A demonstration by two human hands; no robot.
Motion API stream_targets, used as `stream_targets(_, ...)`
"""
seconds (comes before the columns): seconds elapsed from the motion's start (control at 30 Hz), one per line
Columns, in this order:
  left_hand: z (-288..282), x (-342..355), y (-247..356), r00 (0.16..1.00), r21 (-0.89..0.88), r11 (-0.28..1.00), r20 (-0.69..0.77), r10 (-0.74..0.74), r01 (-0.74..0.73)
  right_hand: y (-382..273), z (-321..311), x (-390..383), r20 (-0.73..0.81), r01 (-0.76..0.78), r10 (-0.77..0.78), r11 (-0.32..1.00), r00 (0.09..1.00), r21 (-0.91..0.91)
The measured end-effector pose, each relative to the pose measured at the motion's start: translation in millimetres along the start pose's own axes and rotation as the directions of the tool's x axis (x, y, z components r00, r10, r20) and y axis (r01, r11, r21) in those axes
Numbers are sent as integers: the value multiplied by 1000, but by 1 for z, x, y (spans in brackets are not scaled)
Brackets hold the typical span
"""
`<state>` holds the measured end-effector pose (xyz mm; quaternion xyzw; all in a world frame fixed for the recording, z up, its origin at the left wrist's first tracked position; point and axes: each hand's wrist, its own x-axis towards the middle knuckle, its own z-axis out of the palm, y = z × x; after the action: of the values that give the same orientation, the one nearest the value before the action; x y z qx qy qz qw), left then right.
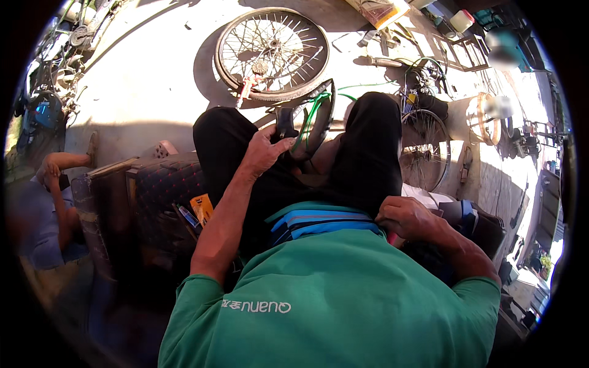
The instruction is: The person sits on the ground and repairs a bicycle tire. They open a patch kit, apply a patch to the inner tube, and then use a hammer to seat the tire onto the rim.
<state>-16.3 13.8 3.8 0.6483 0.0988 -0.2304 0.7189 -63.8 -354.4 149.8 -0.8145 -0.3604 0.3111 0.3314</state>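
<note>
My left hand (265,153) grips a bunched black rubber piece (286,122) between my knees; a dark curved loop (322,132) and thin green strands (311,116) lie against it. My right hand (408,218) is closed at my right hip, beside a small red object (394,239) partly under it; what its fingers hold is hidden. An orange flat packet (202,210) and a small tube (188,217) sit on the dark cushioned seat (162,184) to my left.
A detached spoked wheel (273,49) lies ahead on the concrete floor (141,73). Bicycle parts (70,55) crowd the far left. Another wheel (426,153) and a round container (475,122) stand to the right. A seated person's bare leg (67,162) is at my left.
</note>
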Motion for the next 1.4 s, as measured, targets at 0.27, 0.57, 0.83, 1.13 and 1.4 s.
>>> stream_targets(0.27, 24, -1, 16, 999, -91, 996, 43, -7, 10, -35, 30, 38, -151, 244, -257, 965, 955, -97)
stream_targets(0.57, 21, -12, 16, 1000, -53, 999, 3, -10, 11, -59, 35, 78, 96, 149, -137, 981, 986, -121)
stream_targets(0.83, 10, -12, 1, 998, -37, 998, -29, 58, -59, -66, 33, 71, 226, 196, -201, 980, 953, 42)
stream_targets(1.13, 14, -9, 9, 1000, -62, 998, -23, 4, -6, -75, 30, 96, 400, 21, 59, 981, 915, -193)
stream_targets(1.4, 13, -10, 10, 999, -33, 999, -43, 12, -13, -73, 50, 110, 354, 166, -7, 892, 935, -420)
